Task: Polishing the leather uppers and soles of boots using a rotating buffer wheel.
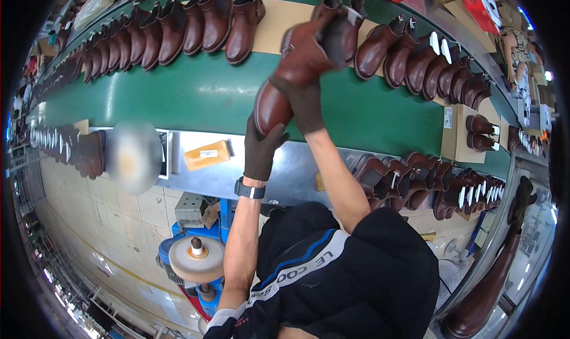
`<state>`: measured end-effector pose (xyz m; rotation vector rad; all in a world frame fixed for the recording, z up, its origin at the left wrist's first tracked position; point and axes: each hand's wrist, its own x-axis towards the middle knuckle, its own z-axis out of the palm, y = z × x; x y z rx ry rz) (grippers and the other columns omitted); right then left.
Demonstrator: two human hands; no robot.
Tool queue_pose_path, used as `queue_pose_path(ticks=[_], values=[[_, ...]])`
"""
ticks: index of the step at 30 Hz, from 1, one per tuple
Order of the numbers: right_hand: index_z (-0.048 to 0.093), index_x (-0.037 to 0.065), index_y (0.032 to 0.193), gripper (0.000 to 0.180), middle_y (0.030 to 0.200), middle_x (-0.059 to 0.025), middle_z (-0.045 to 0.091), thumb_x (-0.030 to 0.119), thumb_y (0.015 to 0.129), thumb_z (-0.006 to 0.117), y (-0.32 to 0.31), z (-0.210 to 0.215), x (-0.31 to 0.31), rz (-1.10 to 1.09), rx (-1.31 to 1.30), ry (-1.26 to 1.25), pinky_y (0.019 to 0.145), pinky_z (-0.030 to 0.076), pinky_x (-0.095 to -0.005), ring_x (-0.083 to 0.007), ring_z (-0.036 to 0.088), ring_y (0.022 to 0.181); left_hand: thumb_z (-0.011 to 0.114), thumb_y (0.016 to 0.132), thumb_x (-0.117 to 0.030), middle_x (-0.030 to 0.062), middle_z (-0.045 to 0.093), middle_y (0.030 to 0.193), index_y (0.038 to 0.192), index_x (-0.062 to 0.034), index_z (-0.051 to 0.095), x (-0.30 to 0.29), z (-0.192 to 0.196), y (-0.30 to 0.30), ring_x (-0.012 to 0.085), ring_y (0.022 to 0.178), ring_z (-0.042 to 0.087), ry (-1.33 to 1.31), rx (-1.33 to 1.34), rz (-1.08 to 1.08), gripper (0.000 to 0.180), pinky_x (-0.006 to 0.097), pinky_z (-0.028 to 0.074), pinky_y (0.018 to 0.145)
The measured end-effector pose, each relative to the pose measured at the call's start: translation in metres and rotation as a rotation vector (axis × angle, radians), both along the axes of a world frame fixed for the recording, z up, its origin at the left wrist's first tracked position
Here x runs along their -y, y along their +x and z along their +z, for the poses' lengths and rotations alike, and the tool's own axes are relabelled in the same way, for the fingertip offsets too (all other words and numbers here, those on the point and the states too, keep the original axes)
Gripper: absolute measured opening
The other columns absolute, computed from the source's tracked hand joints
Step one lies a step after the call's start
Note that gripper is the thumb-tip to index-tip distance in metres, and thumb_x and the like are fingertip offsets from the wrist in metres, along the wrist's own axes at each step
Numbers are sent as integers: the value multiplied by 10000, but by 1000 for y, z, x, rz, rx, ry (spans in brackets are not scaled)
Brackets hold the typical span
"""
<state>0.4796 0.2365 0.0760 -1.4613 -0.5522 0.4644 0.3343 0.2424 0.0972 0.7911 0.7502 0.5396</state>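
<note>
We see a brown boot (301,64) held over the green surface (202,86), its toe cupped in the gloved left hand (262,149), the gloved right hand (303,104) gripping its middle, rows of boots (171,36) lined up beyond.

Downward fisheye view from head height

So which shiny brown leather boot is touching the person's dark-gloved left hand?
The brown leather boot with its rounded toe gripped by that left hand; the row of brown boots standing beyond is farther away.
</note>
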Motion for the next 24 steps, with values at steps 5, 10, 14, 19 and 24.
queue_pose_path(ticks=[5, 10, 14, 19, 24], values=[[409, 10, 1191, 849, 1085, -203, 563, 339, 516, 804, 94, -58, -106, -139, 71, -246, 875, 456, -386, -338, 567, 980, 634, 824, -135, 158, 545, 1167, 1401, -49, 224, 2, -19, -19, 187, 960, 575, 139, -334, -132, 713, 275, 491, 753], [377, 20, 1208, 792, 1075, -249, 546, 316, 565, 731, 131, -87, -147, -263, 234, -757, 851, 456, -440, -393, 548, 1003, 588, 861, -185, 106, 610, 1065, 1339, -66, 370, 41, -41, -95, 154, 916, 596, -114, -503, -112, 538, 263, 488, 723], [374, 28, 1215, 710, 1054, -232, 493, 216, 604, 683, 75, -88, -156, -629, 513, -501, 854, 409, -470, -393, 495, 979, 561, 871, -223, 113, 612, 1063, 1296, -46, 416, 88, -40, -168, 198, 896, 625, -286, -642, 3, 482, 285, 507, 700], [209, 19, 1371, 1051, 1213, -267, 446, 375, 554, 765, 23, -106, -197, -178, 108, -488, 965, 332, -489, -415, 425, 1130, 531, 886, -235, 130, 613, 1064, 1275, -31, 423, 134, -37, -225, 237, 895, 637, -432, -787, 72, 452, 304, 521, 679], [236, 24, 1344, 1120, 1165, -223, 527, 471, 487, 801, 45, -109, -239, -326, 57, -816, 919, 417, -439, -381, 521, 1062, 497, 908, -255, 148, 603, 1095, 1272, -76, 426, 157, -33, -249, 272, 897, 638, -467, -788, 166, 412, 330, 527, 670]])
